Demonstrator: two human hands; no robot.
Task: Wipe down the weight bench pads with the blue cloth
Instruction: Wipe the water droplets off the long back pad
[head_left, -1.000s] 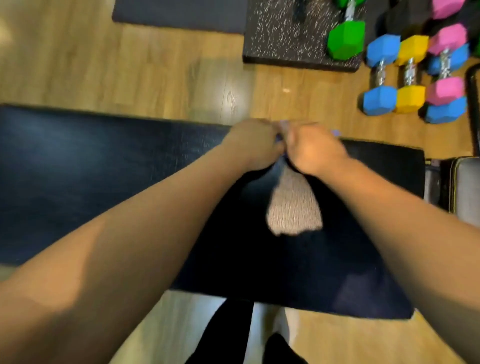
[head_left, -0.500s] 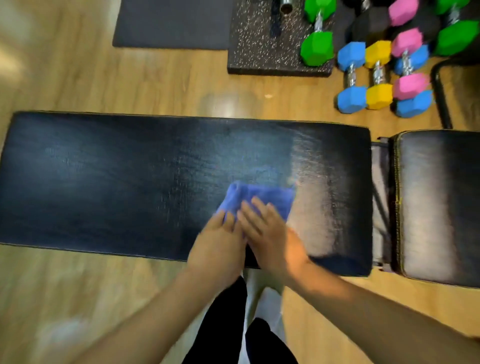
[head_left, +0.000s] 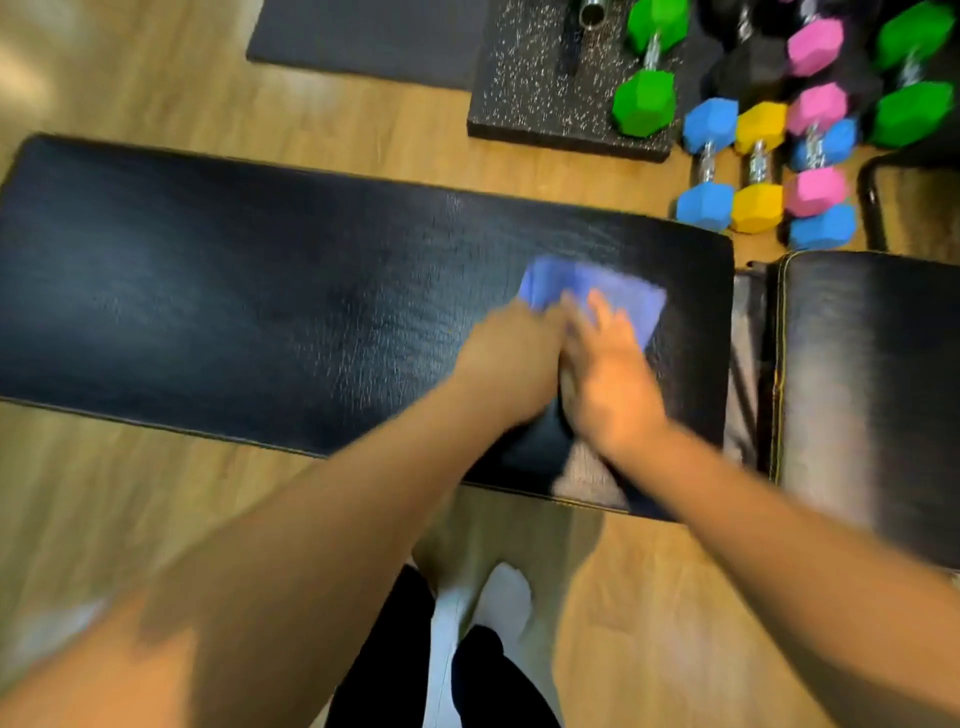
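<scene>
Under my fingers (head_left: 605, 312) the blue cloth (head_left: 618, 296) looks like soft, matt terry, though blur hides the weave. The counter (head_left: 260, 291) around them is black grained vinyl with a dull sheen and pale streaks. Beyond the fingertips, the dumbbells (head_left: 727, 171) have smooth matt coloured heads and shiny metal grips. The floor (head_left: 130, 493) below my wrists is satiny wood laminate.

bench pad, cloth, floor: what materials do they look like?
Long bench pad: likely black vinyl or faux leather; grainy sheen, piped edge. Blue cloth: soft, matte, probably microfibre or terry; blur hides the weave. Floor: wood-look planks, semi-gloss; laminate or wood, unclear.
</scene>
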